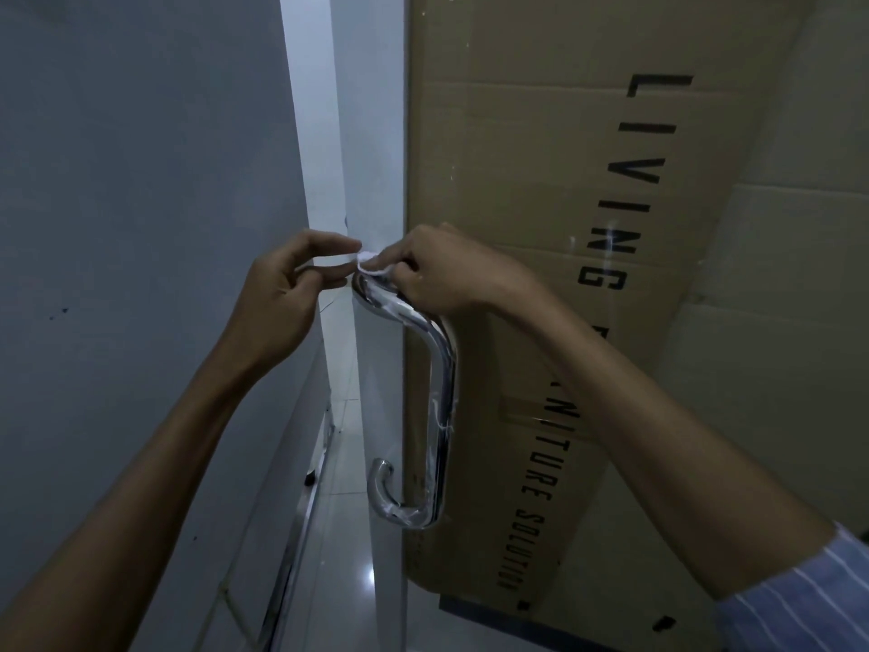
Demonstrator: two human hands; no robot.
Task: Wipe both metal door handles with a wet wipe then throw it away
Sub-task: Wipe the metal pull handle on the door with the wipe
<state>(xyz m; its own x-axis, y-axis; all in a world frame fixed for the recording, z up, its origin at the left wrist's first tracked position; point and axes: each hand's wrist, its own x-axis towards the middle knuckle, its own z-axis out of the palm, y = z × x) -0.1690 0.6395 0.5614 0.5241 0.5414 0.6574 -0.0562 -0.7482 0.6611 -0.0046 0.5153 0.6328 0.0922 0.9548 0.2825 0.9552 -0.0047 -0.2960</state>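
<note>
A shiny chrome door handle, C-shaped and partly wrapped in clear plastic film, is fixed to a glass door. My right hand pinches a small white wet wipe against the handle's upper end. My left hand is just left of it, its fingertips touching or pinching the wipe's left edge; which one I cannot tell. Only this one handle is in view.
A large brown cardboard box with black lettering stands behind the glass door on the right. A grey wall fills the left. A narrow bright gap runs between wall and door. Pale floor tiles lie below.
</note>
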